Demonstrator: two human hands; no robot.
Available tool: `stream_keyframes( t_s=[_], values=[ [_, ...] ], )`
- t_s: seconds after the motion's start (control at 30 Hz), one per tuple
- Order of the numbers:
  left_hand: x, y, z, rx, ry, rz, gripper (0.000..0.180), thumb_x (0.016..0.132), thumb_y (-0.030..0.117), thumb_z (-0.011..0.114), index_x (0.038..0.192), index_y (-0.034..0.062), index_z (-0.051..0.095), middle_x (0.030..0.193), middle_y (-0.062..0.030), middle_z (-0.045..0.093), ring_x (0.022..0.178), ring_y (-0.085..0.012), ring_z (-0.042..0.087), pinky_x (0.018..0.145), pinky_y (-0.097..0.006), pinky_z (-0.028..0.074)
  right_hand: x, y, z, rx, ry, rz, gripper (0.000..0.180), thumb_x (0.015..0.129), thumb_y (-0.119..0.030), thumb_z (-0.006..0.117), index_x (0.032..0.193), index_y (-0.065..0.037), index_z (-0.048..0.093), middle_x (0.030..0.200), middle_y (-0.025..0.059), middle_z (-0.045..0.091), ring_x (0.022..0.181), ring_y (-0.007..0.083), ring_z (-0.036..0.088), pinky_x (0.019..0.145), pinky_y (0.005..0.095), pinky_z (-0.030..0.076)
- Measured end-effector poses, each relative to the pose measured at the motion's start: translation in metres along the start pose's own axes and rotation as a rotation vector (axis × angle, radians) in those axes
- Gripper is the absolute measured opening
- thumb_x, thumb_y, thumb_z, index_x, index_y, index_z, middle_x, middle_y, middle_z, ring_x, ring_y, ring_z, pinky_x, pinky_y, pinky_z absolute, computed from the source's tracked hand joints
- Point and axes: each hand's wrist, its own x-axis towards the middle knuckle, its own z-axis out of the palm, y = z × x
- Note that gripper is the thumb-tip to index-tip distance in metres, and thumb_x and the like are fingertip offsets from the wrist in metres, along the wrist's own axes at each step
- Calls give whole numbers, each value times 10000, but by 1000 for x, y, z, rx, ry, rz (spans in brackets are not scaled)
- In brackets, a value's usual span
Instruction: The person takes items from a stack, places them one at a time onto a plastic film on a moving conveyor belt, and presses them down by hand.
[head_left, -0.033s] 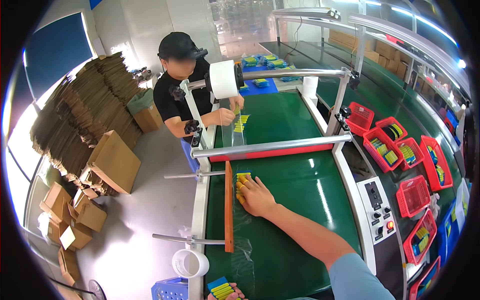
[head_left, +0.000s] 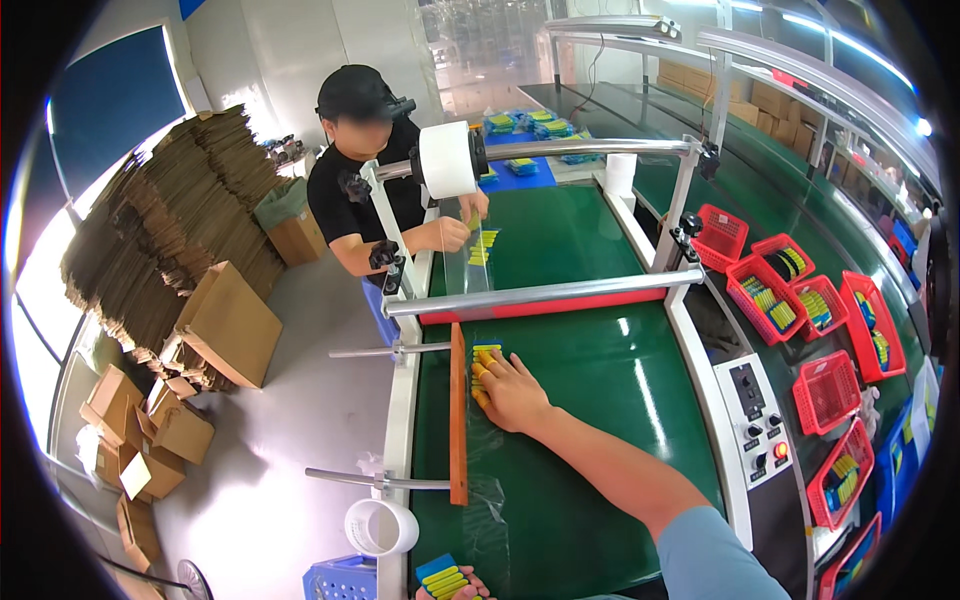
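Observation:
My right hand (head_left: 515, 393) reaches across the green belt, with yellow finger covers on some fingers. Its thumb and forefinger hold a row of short yellow sticks with blue ends (head_left: 487, 348) down on the belt, partly covered by the fingers; other fingers are stretched out. The row lies beside the orange guide bar (head_left: 458, 420). At the lower edge, my left hand (head_left: 474, 582) is closed around a bundle of yellow-and-blue sticks (head_left: 440, 574), partly cut off by the picture. Clear plastic film (head_left: 486, 520) lies on the belt between the hands.
A metal roller (head_left: 550, 292) crosses the belt ahead, below a white film roll (head_left: 447, 160). Across the frame, a co-worker (head_left: 362, 180) handles similar sticks. Red baskets (head_left: 826, 392) and a control panel (head_left: 752, 420) stand right; a white cup (head_left: 381, 527) and cardboard boxes (head_left: 228, 325) are left.

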Motion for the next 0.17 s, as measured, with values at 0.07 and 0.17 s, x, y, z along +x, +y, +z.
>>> stream_keyframes(
  t_s=[0.07, 0.17],
  values=[
    [1, -1, -1, 10, -9, -1, 352, 927, 66, 725, 1246, 9, 589, 958, -73, 664, 850, -194, 684, 759, -381, 624, 6, -1, 3, -33, -61, 35, 519, 975, -302, 570, 1408, -20, 526, 1453, 199, 508, 1461, 358, 369, 1214, 517, 272],
    [1, -2, -3, -12, -7, -18, 387, 927, 83, 734, 1271, 13, 572, 967, -75, 662, 860, -203, 682, 768, -391, 622, 13, -7, 5, -42, -124, 64, 552, 976, -318, 574, 1439, -27, 497, 1468, 187, 498, 1488, 349, 327, 1231, 509, 236]
  ],
)
